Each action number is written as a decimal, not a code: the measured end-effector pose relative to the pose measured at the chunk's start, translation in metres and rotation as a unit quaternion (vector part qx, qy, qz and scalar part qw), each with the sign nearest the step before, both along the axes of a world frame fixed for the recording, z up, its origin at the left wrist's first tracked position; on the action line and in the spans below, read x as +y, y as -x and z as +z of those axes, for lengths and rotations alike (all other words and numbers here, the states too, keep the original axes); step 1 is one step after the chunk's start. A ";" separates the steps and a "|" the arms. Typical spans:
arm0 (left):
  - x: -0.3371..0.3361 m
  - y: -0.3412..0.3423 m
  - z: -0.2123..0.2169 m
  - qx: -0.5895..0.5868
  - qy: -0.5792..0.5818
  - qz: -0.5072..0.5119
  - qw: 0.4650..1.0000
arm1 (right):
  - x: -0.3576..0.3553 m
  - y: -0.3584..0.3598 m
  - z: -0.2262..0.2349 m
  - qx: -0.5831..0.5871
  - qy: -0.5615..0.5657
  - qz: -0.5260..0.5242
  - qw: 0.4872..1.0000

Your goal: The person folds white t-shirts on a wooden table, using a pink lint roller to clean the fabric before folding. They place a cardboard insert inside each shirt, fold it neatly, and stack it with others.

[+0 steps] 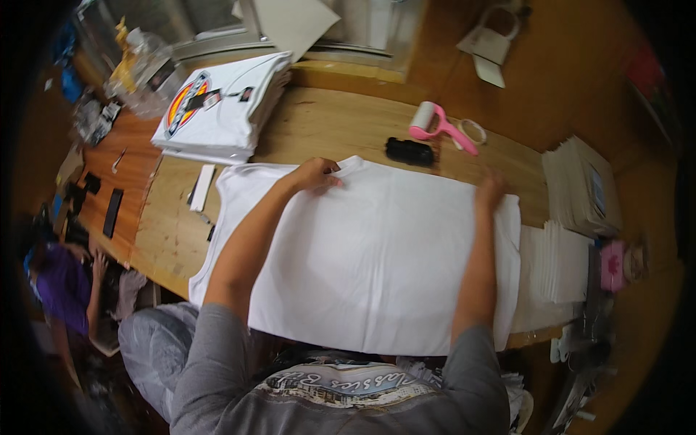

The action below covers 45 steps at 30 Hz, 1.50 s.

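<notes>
A white shirt (377, 246) lies spread across the table in front of me, its near edge hanging toward my body. My left hand (317, 175) is at its far edge, left of the middle. The fingers there are curled, with the cloth raised in a small fold beside them. At the far right corner of the shirt, my right hand (491, 190) touches the cloth; it is smeared by motion, so its fingers do not show clearly. Both forearms reach across the white fabric.
Folded white shirts (225, 109) are stacked at the far left. Beyond the cloth lie a black object (409, 151), a pink lint roller (442, 129) and a tape ring (473, 132). Packs (580, 185) stand at the right. Another person (65, 283) is at the lower left.
</notes>
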State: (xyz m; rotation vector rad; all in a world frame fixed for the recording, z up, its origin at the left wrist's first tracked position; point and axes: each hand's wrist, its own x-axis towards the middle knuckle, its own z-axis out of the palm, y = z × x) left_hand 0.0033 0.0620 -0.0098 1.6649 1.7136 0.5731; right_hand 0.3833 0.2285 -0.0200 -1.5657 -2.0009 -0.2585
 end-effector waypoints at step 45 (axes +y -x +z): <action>-0.269 0.157 0.252 -0.073 -0.376 0.237 0.893 | -0.055 -0.283 0.225 0.665 -0.003 0.173 0.726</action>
